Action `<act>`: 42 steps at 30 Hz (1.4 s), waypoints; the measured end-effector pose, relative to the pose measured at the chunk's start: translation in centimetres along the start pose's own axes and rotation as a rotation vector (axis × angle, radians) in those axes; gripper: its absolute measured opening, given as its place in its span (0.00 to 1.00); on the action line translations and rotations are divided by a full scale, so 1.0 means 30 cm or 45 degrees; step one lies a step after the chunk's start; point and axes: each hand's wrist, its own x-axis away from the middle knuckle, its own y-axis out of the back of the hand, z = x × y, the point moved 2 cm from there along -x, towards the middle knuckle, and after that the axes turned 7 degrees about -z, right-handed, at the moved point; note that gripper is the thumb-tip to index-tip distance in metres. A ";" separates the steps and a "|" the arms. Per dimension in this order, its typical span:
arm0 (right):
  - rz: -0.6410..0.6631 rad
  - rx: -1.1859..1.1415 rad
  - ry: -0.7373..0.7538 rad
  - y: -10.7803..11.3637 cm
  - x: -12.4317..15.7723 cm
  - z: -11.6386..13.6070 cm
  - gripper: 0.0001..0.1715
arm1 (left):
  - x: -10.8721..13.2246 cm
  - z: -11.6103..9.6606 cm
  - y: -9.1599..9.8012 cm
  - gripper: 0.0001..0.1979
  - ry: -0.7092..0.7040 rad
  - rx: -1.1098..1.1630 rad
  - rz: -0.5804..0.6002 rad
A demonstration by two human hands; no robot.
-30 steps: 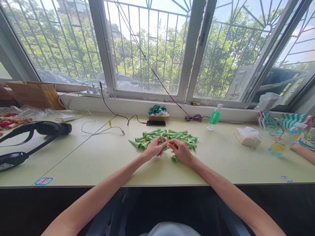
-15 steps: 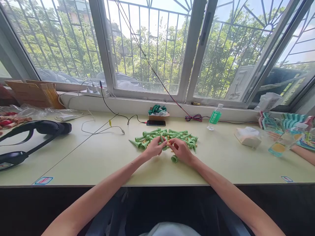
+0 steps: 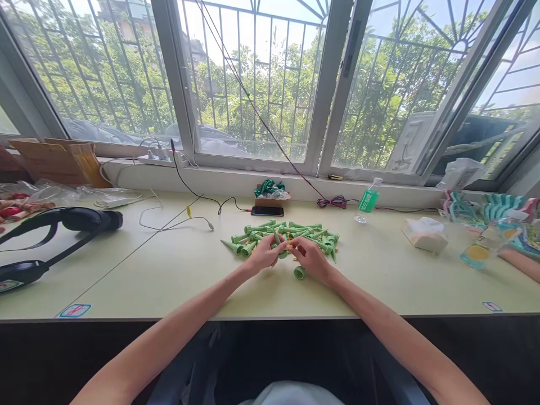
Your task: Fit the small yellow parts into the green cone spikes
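Observation:
A heap of green cone-shaped plastic spikes [image 3: 295, 232] lies on the pale table [image 3: 177, 270], with small yellow pieces among them. My left hand [image 3: 265, 254] is curled round one green spike at the heap's near edge. My right hand [image 3: 311, 256] meets it fingertip to fingertip, pinching a small piece that I cannot make out. Just in front of my right hand, a single green spike [image 3: 299, 273] lies with its open end towards me.
A black phone [image 3: 267, 211] and a small box of dark green items [image 3: 270, 193] sit behind the heap. Cables [image 3: 185, 216], a black headset [image 3: 54, 230], a green-labelled bottle [image 3: 368, 200], a tissue pack [image 3: 424, 234] and another person's arm [image 3: 521, 261] at far right.
Almost nothing: both hands stay together at the heap's near edge, with only slight finger movement.

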 end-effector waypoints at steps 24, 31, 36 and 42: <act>0.018 0.136 0.013 0.004 -0.002 0.006 0.17 | -0.004 0.013 0.002 0.18 0.045 -0.083 0.028; -0.018 0.082 0.010 0.009 -0.003 0.006 0.12 | -0.011 0.012 0.010 0.17 0.008 -0.049 -0.029; 0.030 0.073 0.026 0.003 -0.001 0.002 0.10 | -0.007 0.011 0.009 0.16 0.020 -0.063 -0.039; 0.040 0.081 0.024 0.003 -0.001 -0.001 0.11 | -0.002 0.004 0.003 0.13 0.013 -0.067 -0.045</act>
